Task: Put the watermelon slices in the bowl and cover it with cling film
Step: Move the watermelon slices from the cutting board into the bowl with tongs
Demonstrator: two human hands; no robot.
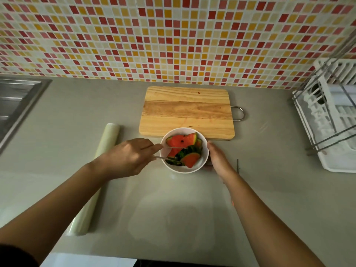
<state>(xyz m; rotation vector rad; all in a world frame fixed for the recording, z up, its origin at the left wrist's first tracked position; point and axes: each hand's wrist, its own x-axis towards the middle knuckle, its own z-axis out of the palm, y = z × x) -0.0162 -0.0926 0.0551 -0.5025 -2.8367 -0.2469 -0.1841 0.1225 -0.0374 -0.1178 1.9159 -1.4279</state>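
A white bowl point(204, 162) stands on the counter just in front of the wooden cutting board point(186, 110). Several watermelon slices point(180, 141) with green rind lie inside it. My left hand point(129, 157) is closed on thin metal tongs point(165, 153), whose tips reach into the bowl among the slices. My right hand point(219, 160) rests flat against the bowl's right side, fingers extended. A roll of cling film point(96, 178) lies on the counter to the left, partly under my left forearm. A sheet of film seems spread on the counter in front of the bowl.
A steel sink point(17, 105) is at the far left. A white dish rack point(331, 120) with a wire frame stands at the right. A thin dark item point(238, 166) lies right of my right hand. The tiled wall runs behind the board.
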